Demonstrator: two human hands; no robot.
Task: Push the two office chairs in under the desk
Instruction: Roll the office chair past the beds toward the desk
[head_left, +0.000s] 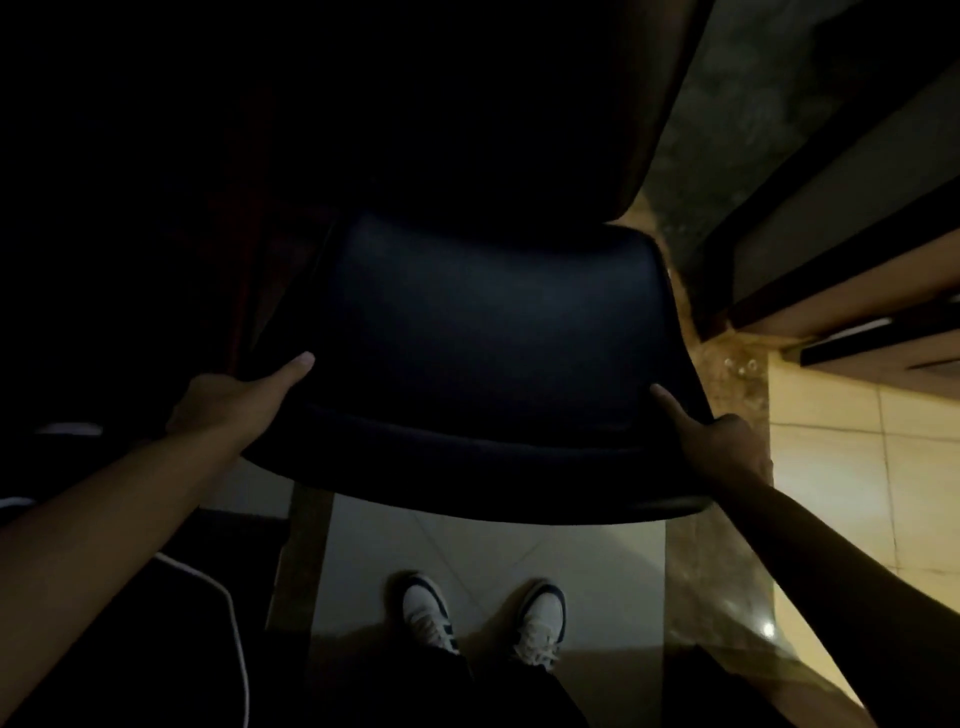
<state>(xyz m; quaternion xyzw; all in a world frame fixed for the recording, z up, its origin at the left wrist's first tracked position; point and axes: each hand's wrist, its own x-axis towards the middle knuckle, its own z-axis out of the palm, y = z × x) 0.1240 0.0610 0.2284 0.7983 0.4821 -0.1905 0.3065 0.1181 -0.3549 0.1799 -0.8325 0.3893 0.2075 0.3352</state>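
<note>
very dim | warm light on right floor | upper left black | wide-angle edge bending

The room around me is dim. Pale floor tiles lie under my feet, glowing warm yellow to my right. A white cable curls over a dark mat on my left.
</note>
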